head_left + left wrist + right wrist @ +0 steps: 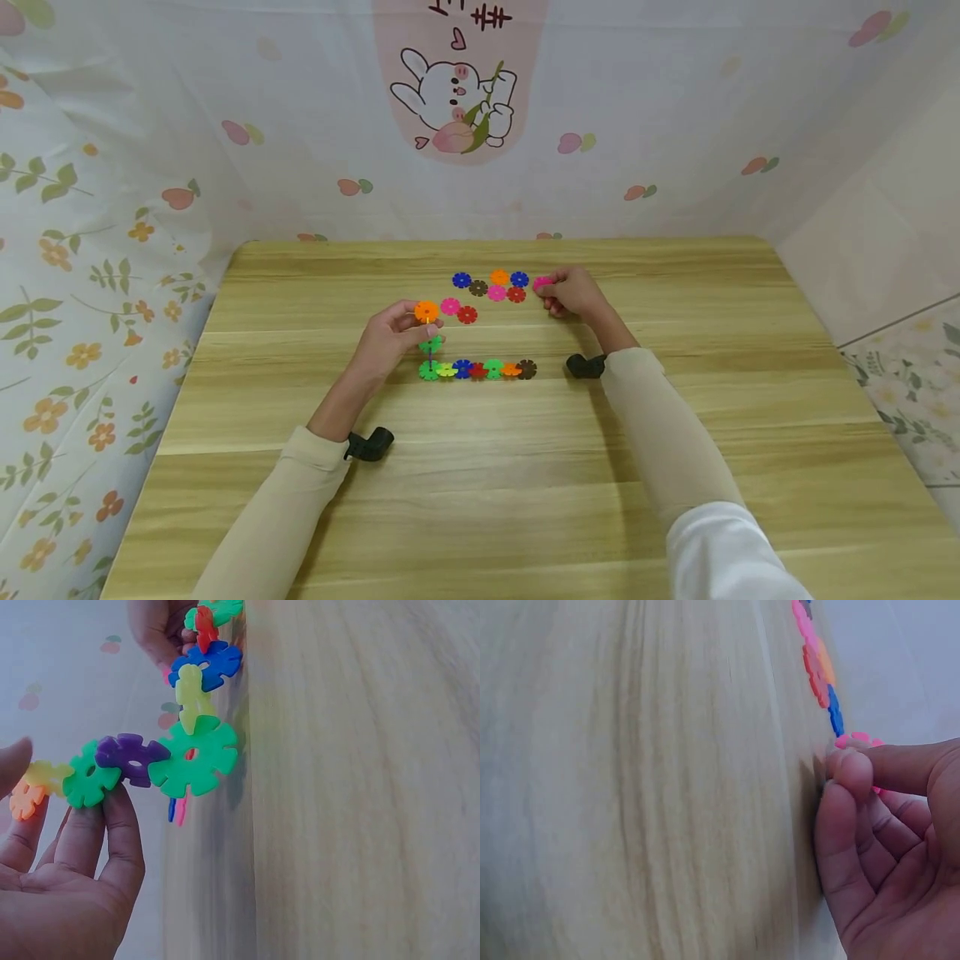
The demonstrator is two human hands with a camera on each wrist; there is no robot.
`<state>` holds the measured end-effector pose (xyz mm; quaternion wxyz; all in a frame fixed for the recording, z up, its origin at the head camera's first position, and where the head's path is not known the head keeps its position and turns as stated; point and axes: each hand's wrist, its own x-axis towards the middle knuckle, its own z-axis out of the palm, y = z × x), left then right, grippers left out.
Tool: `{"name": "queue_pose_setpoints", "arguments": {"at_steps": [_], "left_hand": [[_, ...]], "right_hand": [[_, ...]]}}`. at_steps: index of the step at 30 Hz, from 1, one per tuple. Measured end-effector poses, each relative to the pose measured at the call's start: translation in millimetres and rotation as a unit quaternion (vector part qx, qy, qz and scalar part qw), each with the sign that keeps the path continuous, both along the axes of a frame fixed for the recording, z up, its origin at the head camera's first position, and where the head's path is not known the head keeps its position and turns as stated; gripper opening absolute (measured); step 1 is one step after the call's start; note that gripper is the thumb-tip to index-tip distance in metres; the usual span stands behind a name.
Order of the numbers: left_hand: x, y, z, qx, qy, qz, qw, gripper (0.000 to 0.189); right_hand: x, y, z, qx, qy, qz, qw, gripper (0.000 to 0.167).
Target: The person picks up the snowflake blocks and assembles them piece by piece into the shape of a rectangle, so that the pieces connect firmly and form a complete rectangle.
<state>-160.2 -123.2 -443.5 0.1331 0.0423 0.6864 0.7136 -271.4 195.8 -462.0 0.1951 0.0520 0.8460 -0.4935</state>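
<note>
My left hand (384, 340) grips one end of an L-shaped chain of slotted plastic snowflake discs. An orange disc (427, 310) tops the held end, and a green disc (429, 372) forms the corner. From there the row runs right to a brown disc (527, 369). In the left wrist view, a purple disc (133, 759) links two green ones above my fingertips. At the back right, my right hand (579, 293) pinches a loose pink snowflake disc (542, 284) between thumb and fingers. Part of that disc (864, 739) is hidden behind the fingers in the right wrist view.
Loose discs lie between the hands towards the back: blue (461, 280), brown (478, 288), orange (499, 277), red (467, 315) and several more. The wooden table (480, 500) ends at a fabric-covered wall (480, 200). Each wrist wears a black camera (369, 445).
</note>
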Motion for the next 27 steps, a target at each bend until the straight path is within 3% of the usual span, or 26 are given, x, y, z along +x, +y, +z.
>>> {"name": "queue_pose_setpoints", "arguments": {"at_steps": [5,19,27], "left_hand": [[-0.9,1.4,0.0,-0.026,0.018,0.009,0.9995,0.021],[0.9,0.8,-0.2,-0.001,0.038,0.028,0.9989,0.023],[-0.1,2.2,-0.7,-0.017,0.051,0.049,0.9973,0.024]], "right_hand": [[5.5,0.3,2.7,0.006,0.011,0.009,0.9999,0.022],[27.3,-11.6,23.3,-0.004,0.038,0.030,0.9988,0.032],[39.1,-23.5,37.9,-0.023,0.063,0.050,0.9965,0.036]]}}
